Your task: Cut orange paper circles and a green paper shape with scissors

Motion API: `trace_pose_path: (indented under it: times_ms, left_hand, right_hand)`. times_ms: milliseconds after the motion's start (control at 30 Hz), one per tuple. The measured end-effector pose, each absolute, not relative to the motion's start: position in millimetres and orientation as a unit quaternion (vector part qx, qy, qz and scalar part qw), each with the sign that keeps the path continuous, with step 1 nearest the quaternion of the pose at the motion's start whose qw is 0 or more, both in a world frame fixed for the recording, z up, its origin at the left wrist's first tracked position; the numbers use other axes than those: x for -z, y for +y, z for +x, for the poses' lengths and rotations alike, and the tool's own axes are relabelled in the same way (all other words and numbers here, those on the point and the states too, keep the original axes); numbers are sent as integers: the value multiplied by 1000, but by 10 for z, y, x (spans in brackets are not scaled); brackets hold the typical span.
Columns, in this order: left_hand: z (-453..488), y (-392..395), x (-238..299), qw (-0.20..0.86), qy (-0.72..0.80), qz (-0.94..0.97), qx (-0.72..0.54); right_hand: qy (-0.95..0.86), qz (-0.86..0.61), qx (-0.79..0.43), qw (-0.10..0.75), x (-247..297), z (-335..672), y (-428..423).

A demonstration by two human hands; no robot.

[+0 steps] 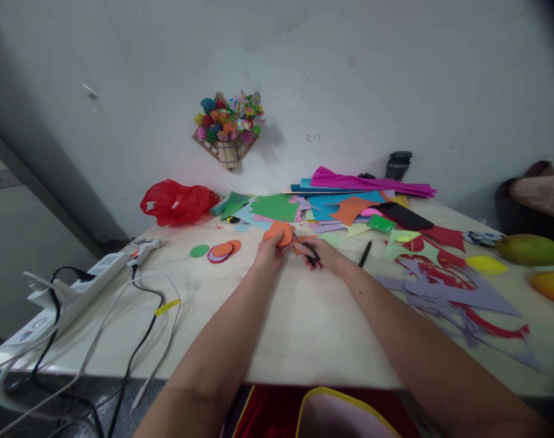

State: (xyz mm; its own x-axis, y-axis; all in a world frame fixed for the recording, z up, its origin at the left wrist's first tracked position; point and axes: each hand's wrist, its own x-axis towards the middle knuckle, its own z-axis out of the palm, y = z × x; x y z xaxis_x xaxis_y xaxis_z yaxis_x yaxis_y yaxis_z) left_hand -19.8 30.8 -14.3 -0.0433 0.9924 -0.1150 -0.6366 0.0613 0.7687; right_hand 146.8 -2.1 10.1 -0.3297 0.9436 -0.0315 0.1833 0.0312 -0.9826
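My left hand point(272, 250) pinches a piece of orange paper point(280, 233) above the middle of the table. In my right hand point(323, 255) is a pair of scissors point(312, 255) with black handles, its metal blades pointing up and left at the paper's right side. A strip of orange paper point(305, 243) hangs by the blades, close to my right fingers. To the left lie a green paper circle point(199, 250) and a small overlapping pile of orange, red and purple paper circles point(222, 250). Part of the orange sheet is hidden behind my left fingers.
Coloured sheets point(277, 208) spread along the back, beside a red plastic bag point(179, 202). Purple and red scraps point(454, 292) cover the right side, near a black pen point(365, 253) and a green mango-like fruit point(529, 249). A power strip point(76, 292) with trailing cables lies at left.
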Motion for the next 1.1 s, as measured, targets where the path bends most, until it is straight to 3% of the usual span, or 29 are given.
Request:
trace_pose_path:
  times_ms: [1100]
  left_hand:
    - [-184, 301, 136, 646, 338, 253, -637]
  right_hand:
    - [-608, -484, -513, 364, -161, 1413, -45]
